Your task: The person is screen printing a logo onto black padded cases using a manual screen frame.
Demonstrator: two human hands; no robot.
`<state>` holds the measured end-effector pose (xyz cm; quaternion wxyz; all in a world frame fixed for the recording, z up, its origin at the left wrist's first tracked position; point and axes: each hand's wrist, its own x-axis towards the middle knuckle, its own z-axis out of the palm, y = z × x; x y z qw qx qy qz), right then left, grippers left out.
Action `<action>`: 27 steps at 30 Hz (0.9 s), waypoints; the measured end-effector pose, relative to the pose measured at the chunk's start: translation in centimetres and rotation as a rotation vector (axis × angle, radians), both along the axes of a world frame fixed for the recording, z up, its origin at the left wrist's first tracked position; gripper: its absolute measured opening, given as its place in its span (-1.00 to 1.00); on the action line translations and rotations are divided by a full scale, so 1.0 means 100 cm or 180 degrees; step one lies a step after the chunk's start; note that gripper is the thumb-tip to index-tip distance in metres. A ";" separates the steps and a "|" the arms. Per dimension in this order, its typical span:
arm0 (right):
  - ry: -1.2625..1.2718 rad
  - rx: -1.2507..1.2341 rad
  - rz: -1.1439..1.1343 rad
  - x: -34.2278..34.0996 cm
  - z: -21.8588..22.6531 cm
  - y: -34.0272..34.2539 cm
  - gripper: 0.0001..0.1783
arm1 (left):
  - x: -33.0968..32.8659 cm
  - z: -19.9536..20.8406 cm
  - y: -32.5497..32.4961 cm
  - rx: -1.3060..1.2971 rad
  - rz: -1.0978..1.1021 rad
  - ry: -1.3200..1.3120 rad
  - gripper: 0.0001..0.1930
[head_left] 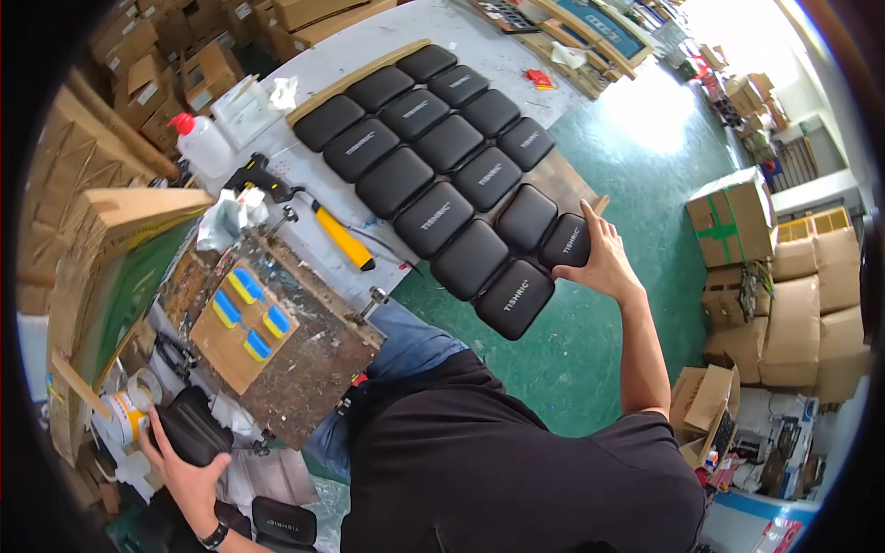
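Observation:
My right hand (610, 264) has its thumb and fingers around the edges of a small black zip case (564, 241) with pale lettering, at the near right corner of a group. Several similar black cases (470, 260), some lettered and some plain, lie in close rows beside it on a wooden board (560, 175). At the lower left my left hand (192, 484), with a dark wristband, is closed around another black case (194, 429). Just below that hand, a lettered black case (284, 523) lies among other dark cases, partly cut off by the view's edge.
A paint-stained worktable (318, 355) carries a brown card (221, 346) with blue and yellow pads. Beyond it are a yellow-handled knife (343, 238), a glue gun (258, 177) and a white bottle with a red top (201, 146). Cardboard boxes (733, 217) stand at the right.

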<state>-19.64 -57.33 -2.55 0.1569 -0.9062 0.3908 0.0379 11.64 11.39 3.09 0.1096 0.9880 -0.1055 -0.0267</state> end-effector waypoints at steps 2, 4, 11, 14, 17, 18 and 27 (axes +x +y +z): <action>0.0086 -0.0091 0.0155 0.018 -0.003 0.006 0.39 | -0.013 0.016 -0.023 0.0063 -0.0124 -0.0234 0.46; -0.0025 -0.0527 0.0586 0.023 -0.007 0.008 0.25 | -0.013 0.023 -0.071 -0.0301 -0.0590 -0.0313 0.43; -0.0566 -0.0695 0.0715 0.048 0.009 0.028 -0.10 | 0.039 -0.039 -0.202 0.0050 -0.1413 -0.0416 0.43; -0.0502 -0.1018 0.1096 0.064 0.008 0.030 -0.14 | 0.048 -0.058 -0.208 0.0087 -0.1318 -0.0524 0.48; -0.0591 -0.0727 0.1005 0.076 0.009 0.046 -0.16 | 0.056 -0.057 -0.218 0.0117 -0.1582 -0.0436 0.50; -0.0618 -0.0627 0.0980 0.080 0.010 0.052 -0.17 | 0.056 -0.057 -0.219 0.0127 -0.1664 -0.0404 0.50; -0.0993 -0.0523 0.1932 0.159 0.035 0.104 -0.18 | 0.035 -0.074 -0.211 -0.0371 -0.1908 -0.0559 0.39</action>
